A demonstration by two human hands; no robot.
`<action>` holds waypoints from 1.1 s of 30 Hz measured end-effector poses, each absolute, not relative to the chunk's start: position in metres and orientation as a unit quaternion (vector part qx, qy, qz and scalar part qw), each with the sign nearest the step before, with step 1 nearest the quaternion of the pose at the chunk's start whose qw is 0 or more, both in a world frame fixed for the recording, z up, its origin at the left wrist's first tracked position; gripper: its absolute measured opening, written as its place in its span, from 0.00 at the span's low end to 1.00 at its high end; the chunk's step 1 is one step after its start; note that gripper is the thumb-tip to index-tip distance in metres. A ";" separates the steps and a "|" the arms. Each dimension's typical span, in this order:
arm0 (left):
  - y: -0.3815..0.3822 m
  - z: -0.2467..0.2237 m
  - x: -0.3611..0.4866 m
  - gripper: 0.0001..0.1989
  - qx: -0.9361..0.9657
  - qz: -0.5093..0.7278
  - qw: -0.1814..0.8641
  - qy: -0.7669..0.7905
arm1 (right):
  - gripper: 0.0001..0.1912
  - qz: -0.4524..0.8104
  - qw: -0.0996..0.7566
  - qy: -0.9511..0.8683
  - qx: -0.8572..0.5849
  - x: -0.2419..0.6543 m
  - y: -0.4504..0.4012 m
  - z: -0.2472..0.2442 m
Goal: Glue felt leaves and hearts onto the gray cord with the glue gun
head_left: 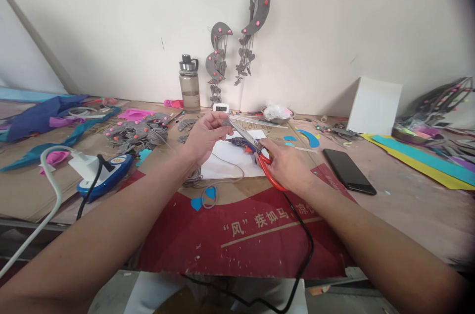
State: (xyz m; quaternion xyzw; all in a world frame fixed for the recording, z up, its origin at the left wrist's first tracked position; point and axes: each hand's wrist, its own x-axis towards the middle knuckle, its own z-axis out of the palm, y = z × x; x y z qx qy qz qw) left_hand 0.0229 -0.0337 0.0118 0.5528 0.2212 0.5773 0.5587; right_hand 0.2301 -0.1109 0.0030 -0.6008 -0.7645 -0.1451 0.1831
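Pale Chinese characters run across the red cardboard (pixel 178 249) at lower centre: “风”疾如马, then 凉, the rest cut off by the right forearm; smaller print past the forearm, too small to read. Round label on the blue power strip (pixel 106 175), left of frame, not legible; same for the digits on the little white display (pixel 221 108) near centre. From where I stand, the table (pixel 401 215) is scuffed, brown-pink, partly covered with flattened cardboard and cluttered with craft scraps. White board (pixel 129 31) stands behind it, scratched in spots; grey crescent hangings (pixel 256 14) with pink dots hang there, upper centre. Mid-frame: the hands are apart. Right hand (pixel 287 163) is closed round the red handles of the scissors (pixel 257 144), blades pointing up-left to the other hand's fingertips; can't tell if the blades are parted. Left hand (pixel 210 138) pinches a small grey piece (pixel 226 124) at centre, detail unclear. White paper (pixel 218 163) lies below, grey yarn (pixel 193 175) at its left edge, blue hearts (pixel 196 203) lower down. Dark phone (pixel 349 171) at right, bottle (pixel 190 88) left of the hangings.
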 end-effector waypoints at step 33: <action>-0.029 0.012 0.019 0.08 0.427 0.554 0.679 0.223 | 0.16 -0.008 0.285 -0.774 -0.565 0.233 -0.105 -0.002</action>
